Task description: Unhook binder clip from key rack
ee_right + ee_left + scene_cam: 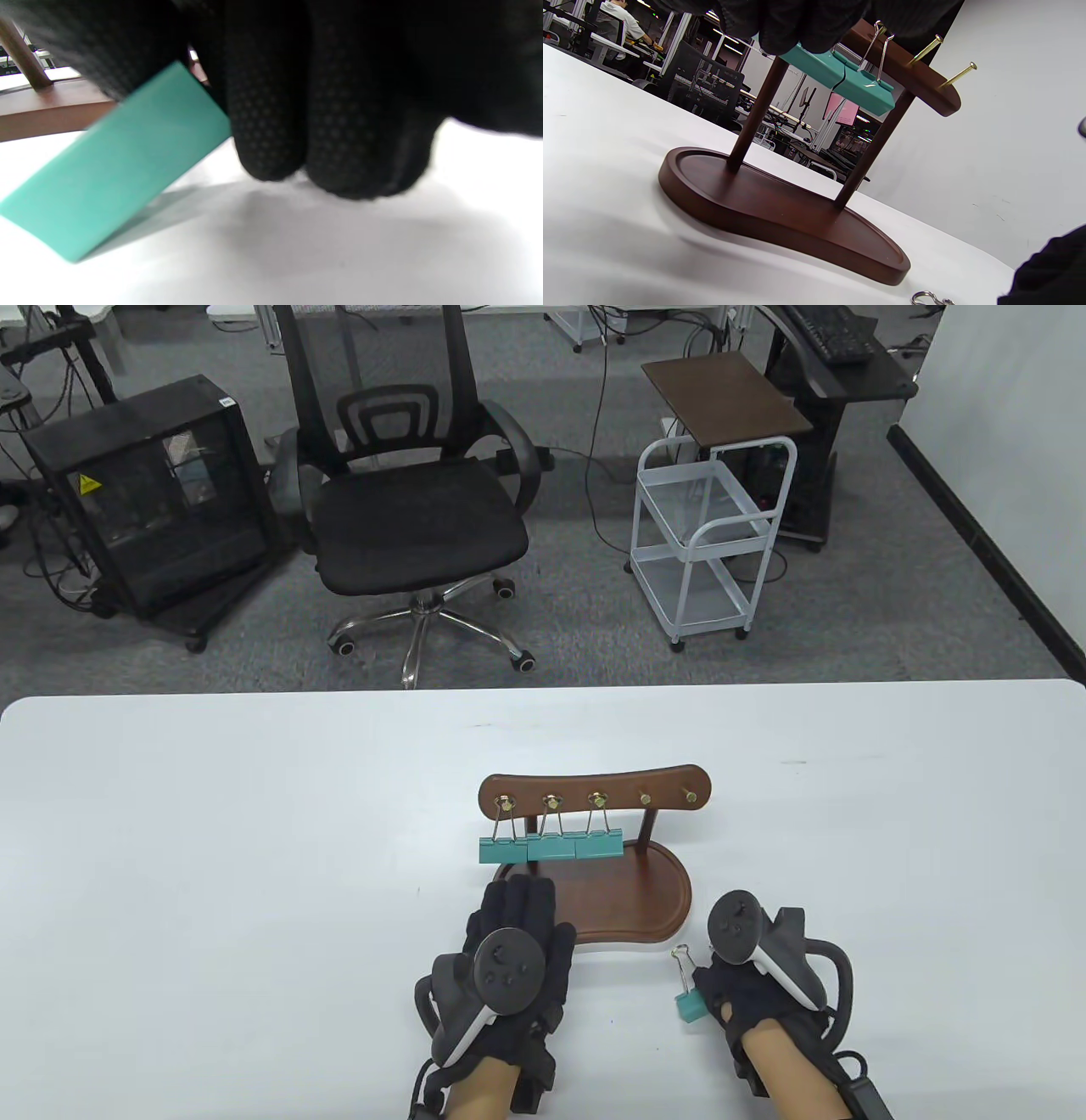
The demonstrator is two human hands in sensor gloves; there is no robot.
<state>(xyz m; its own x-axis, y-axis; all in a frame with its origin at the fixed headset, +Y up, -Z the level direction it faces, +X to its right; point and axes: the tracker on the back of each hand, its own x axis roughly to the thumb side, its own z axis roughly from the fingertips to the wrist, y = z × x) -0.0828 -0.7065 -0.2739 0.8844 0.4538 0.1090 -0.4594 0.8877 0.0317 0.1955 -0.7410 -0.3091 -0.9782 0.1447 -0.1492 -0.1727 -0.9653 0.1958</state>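
Teal against white: the binder clip (pixel 690 1005) sits in my right hand (pixel 747 993), off the key rack (pixel 594 848) and down at the table (pixel 212 857), just beside the rack's base on its right. My right fingers (pixel 271 127) are closed on the clip's body; the right wrist view shows them curled together low over the tabletop, with one corner of the clip tilted down to the surface. The clip's wire handles (pixel 681 960) stick up free toward the rack, clear of any peg.

Three more teal clips (pixel 551 846) hang side by side from the three left-hand brass pegs (pixel 551 800) on the rack's dark wooden crossbar, their bodies touching one another. The two right-hand pegs (pixel 941 57) stand bare.

My left hand (pixel 509 959) lies flat at the front left edge of the rack's wooden base (pixel 780 212), fingers (pixel 517 903) stretched out and close together, the tips reaching toward the hanging clips. From the left wrist view those fingertips crowd the top of the frame just in front of the clips; whether they touch them I cannot tell. They grip nothing.

Beyond the table's far edge stand a black office chair (pixel 407 500) and a white rolling cart (pixel 713 543) on grey carpet.
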